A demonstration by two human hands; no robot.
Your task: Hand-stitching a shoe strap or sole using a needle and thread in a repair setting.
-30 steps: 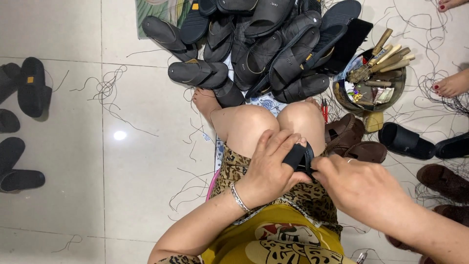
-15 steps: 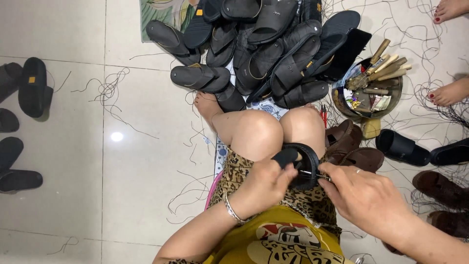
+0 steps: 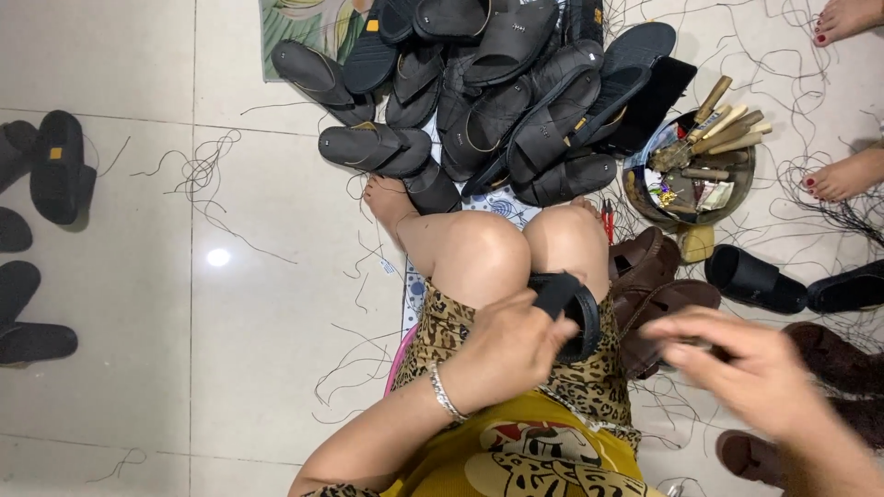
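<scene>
Looking down on a pale tiled floor point(image 3: 138, 74), shiny under a ceiling light's glare and littered with loose dark threads point(image 3: 198, 170). Far centre, a heap of black sandals point(image 3: 497, 83) piles up against a patterned mat. To its right sits a round metal bowl point(image 3: 689, 170) full of wooden-handled tools, and brown sandals point(image 3: 658, 276) lie just beside the person's knee. More dark slippers point(image 3: 60, 166) line the left edge, and another person's bare feet point(image 3: 838, 175) show at the far right.

Now the hands. The person sits on the floor, knees drawn up, wearing leopard-print shorts. The left hand point(image 3: 511, 345), a silver bracelet on its wrist, reaches across the lap and clamps firmly round a black sandal point(image 3: 566, 308), which rests on the lap just near the right knee, strap up. The right hand point(image 3: 737, 364) is out to the right, well apart from the sandal, blurred, fingers pinched together; whether anything sits between them, I cannot tell.
</scene>
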